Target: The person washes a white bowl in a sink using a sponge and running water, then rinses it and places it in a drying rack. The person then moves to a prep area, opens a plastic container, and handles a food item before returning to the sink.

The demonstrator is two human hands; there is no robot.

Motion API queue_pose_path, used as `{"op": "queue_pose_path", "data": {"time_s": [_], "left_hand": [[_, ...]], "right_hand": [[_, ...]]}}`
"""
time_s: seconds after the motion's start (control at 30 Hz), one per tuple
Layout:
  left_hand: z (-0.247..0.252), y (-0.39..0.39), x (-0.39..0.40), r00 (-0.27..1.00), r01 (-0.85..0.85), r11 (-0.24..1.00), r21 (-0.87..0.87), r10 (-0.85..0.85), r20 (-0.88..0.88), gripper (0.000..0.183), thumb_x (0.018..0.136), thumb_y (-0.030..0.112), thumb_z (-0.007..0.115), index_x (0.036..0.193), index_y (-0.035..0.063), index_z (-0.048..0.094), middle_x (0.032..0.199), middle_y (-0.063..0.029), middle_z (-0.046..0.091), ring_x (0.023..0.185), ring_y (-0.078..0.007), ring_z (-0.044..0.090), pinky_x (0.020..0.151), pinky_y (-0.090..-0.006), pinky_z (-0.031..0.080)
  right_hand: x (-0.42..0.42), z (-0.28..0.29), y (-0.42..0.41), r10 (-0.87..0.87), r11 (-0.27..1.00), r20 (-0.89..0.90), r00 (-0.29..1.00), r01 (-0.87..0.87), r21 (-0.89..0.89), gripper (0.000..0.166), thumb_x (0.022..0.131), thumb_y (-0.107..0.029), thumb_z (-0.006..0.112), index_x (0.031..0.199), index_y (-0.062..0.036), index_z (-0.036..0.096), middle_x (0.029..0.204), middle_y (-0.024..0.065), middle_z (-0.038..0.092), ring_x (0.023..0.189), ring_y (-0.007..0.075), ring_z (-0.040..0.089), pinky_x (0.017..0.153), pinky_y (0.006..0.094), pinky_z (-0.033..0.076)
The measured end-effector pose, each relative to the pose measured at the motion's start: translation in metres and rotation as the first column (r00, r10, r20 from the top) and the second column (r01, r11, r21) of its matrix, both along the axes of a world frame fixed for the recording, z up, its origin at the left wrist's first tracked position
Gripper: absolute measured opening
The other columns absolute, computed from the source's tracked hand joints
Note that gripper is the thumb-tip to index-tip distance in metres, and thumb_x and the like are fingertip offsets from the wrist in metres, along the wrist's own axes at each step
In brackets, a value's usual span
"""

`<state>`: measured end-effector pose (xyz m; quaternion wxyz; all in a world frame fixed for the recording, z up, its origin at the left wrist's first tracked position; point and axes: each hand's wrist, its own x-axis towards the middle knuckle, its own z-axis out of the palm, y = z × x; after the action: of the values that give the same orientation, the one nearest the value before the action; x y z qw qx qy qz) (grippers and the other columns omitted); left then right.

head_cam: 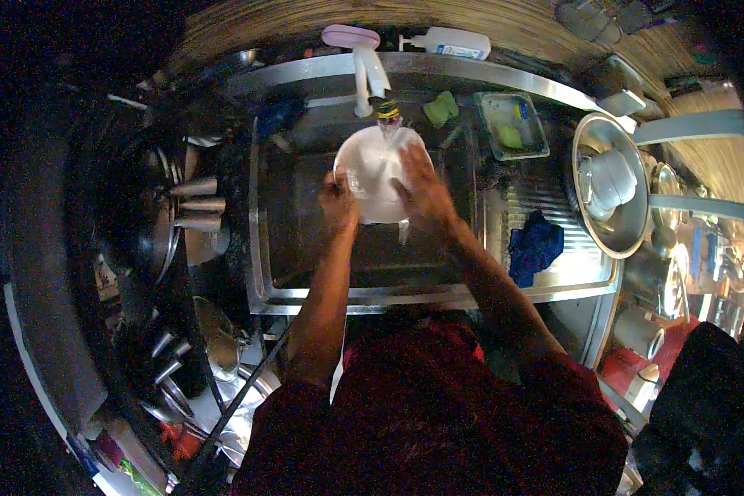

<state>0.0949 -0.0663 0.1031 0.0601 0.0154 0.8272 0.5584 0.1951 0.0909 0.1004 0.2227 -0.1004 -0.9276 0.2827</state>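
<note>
A round white plate or shallow bowl (372,186) is held over a metal sink (297,260), under water running from a tap (389,111) with yellow-and-black tape at its end. My left hand (341,197) grips its left rim. Spread over the right part of its inner face is my right hand (425,186), blurred, with the fingers apart and nothing visible in it. The palm side of that hand is hidden.
Right of the sink, a clear tray (513,127) holds a green sponge, and a dark blue cloth (536,248) lies on the ribbed drainboard. A large steel basin (638,229) contains white dishes. Behind stand a pump bottle (456,43) and steel rim (502,67); metal cups (201,203) are left.
</note>
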Motion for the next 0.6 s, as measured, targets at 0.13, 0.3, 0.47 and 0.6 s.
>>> {"op": "queue_pose_path", "data": {"time_s": [0.13, 0.3, 0.47, 0.6], "left_hand": [[-0.022, -0.017, -0.005, 0.995, -0.096, 0.983, 0.154, 0.088, 0.056, 0.057, 0.093, 0.052, 0.057, 0.091, -0.0044, 0.065, 0.079, -0.0138, 0.064, 0.074, -0.0218, 0.059, 0.068, -0.0399, 0.048], [-0.008, -0.045, -0.006, 0.974, -0.125, 0.923, 0.365, 0.043, 0.224, 0.063, 0.09, 0.055, 0.06, 0.11, -0.0047, 0.063, 0.103, -0.0126, 0.065, 0.089, -0.0233, 0.06, 0.075, -0.0386, 0.049], [-0.004, -0.054, -0.007, 0.93, -0.114, 0.803, 0.584, -0.121, 0.348, 0.073, 0.088, 0.061, 0.058, 0.127, -0.0006, 0.054, 0.122, -0.0153, 0.058, 0.104, -0.0259, 0.058, 0.088, -0.0373, 0.049], [-0.044, -0.024, -0.016, 0.767, -0.26, 0.625, 0.736, -0.329, 0.551, 0.077, 0.092, 0.067, 0.043, 0.13, 0.0005, 0.052, 0.127, -0.0174, 0.057, 0.109, -0.0297, 0.06, 0.089, -0.0415, 0.053]], "right_hand": [[-0.06, 0.022, -0.055, 0.18, 0.973, -0.132, 0.975, -0.158, 0.168, 0.066, 0.089, -0.026, 0.062, 0.143, 0.001, 0.035, 0.143, 0.0213, 0.042, 0.135, 0.0408, 0.035, 0.115, 0.0516, 0.022], [-0.089, 0.016, -0.009, 0.168, 0.884, 0.098, 0.981, -0.194, 0.426, 0.061, 0.085, -0.029, 0.066, 0.134, 0.0002, 0.047, 0.136, 0.0217, 0.048, 0.126, 0.0394, 0.046, 0.102, 0.0536, 0.036], [-0.093, 0.061, 0.016, -0.123, 0.97, 0.643, 0.756, 0.229, -0.084, 0.04, 0.086, -0.029, 0.061, 0.11, 0.0028, 0.063, 0.095, 0.0256, 0.066, 0.092, 0.0438, 0.065, 0.092, 0.0508, 0.049], [-0.078, 0.069, 0.031, -0.017, 0.983, 0.549, 0.836, 0.115, -0.144, 0.028, 0.089, -0.022, 0.061, 0.107, -0.0005, 0.063, 0.099, 0.0269, 0.066, 0.096, 0.0412, 0.064, 0.081, 0.0491, 0.051]]}}
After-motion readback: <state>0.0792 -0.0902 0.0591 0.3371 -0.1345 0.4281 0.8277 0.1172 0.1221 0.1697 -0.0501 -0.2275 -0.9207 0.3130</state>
